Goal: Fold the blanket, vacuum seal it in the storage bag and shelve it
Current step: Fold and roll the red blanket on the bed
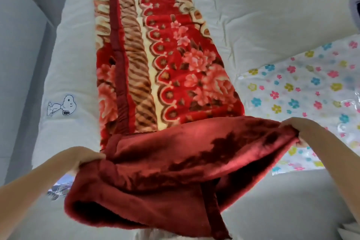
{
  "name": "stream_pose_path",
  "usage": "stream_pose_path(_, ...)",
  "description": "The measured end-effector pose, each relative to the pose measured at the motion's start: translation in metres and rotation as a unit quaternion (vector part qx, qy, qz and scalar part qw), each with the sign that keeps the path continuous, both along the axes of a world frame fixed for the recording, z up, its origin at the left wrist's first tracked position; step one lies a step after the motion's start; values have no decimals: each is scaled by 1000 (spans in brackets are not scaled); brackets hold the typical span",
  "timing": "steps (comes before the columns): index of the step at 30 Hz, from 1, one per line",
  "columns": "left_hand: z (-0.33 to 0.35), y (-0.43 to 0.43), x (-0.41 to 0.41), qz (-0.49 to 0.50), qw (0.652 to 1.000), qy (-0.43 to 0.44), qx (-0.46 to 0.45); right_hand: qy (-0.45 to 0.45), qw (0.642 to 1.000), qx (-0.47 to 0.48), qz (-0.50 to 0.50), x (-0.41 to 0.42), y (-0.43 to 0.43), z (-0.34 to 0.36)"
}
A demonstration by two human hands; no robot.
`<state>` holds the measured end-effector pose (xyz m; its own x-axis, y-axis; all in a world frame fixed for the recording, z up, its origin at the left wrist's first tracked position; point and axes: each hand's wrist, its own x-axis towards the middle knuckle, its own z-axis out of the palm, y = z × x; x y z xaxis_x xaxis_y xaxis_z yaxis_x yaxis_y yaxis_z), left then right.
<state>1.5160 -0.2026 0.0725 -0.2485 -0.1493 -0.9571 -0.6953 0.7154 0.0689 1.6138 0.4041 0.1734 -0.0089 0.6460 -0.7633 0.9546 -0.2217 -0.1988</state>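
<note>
A red floral blanket (155, 54) lies folded into a long narrow strip running away from me across the white bed (263, 6). Its near end is lifted, showing the dark red underside. My left hand (87, 157) grips the near end's left corner. My right hand (303, 130) grips its right corner. A clear storage bag (303, 91) printed with coloured flowers lies flat on the bed to the right of the blanket, partly under my right arm.
A cartoon dog print (63, 105) marks the bed cover left of the blanket. Grey floor (21, 54) runs along the bed's left side. A small patterned item (58, 187) peeks out under my left wrist.
</note>
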Motion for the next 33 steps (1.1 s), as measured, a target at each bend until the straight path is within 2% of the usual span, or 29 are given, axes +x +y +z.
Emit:
stream_pose_path(1,8,6,14,-1,999,-42,-10,-15,999,-3,33,9,-2,-4)
stream_pose_path(3,30,27,44,-11,999,-32,-17,-30,996,17,80,28,-4,-16)
stream_pose_path(6,10,35,68,-49,999,-7,-21,-92,976,38,193,58,-2,-45)
stream_pose_path(8,-5,45,70,-114,993,24,-27,-140,936,56,319,72,-18,-58)
stream_pose_path(10,5,69,76,-168,984,50,-31,-191,858,115,463,90,-47,-76)
stream_pose_path(11,10,81,75,-177,980,89,-26,-169,820,146,527,97,-67,-84)
stream_pose_path(12,14,94,75,-167,979,113,-36,-100,805,139,568,99,-93,-88)
stream_pose_path(14,15,104,78,-186,970,127,-88,96,809,-4,581,98,-152,-93)
stream_pose_path(15,7,105,73,-228,963,106,-101,167,782,-81,595,96,-182,-91)
stream_pose_path(16,7,106,70,-214,966,97,-110,208,726,-118,644,94,-210,-91)
stream_pose_path(18,15,105,64,-98,985,109,-92,213,601,-94,765,98,-255,-103)
stream_pose_path(19,19,104,57,-44,989,119,-76,205,559,-68,800,102,-270,-109)
stream_pose_path(20,23,106,48,13,991,123,-50,215,539,-45,814,104,-280,-117)
stream_pose_path(21,26,111,38,66,991,115,-21,238,539,-23,808,105,-284,-121)
stream_pose_path(23,37,124,19,147,984,98,33,306,583,13,753,101,-281,-122)
stream_pose_path(24,43,133,8,178,978,95,56,338,616,13,711,95,-274,-117)
stream_pose_path(25,48,141,-3,201,971,104,80,368,666,15,649,87,-263,-109)
stream_pose_path(27,59,163,-22,242,950,150,130,389,762,72,514,64,-220,-86)
stream_pose_path(28,65,174,-29,260,937,177,154,396,792,113,451,49,-189,-70)
stream_pose_path(31,69,207,-44,245,918,258,175,418,829,237,287,5,-74,-15)
stream_pose_path(33,55,226,-44,183,932,276,148,382,852,303,192,-22,-9,5)
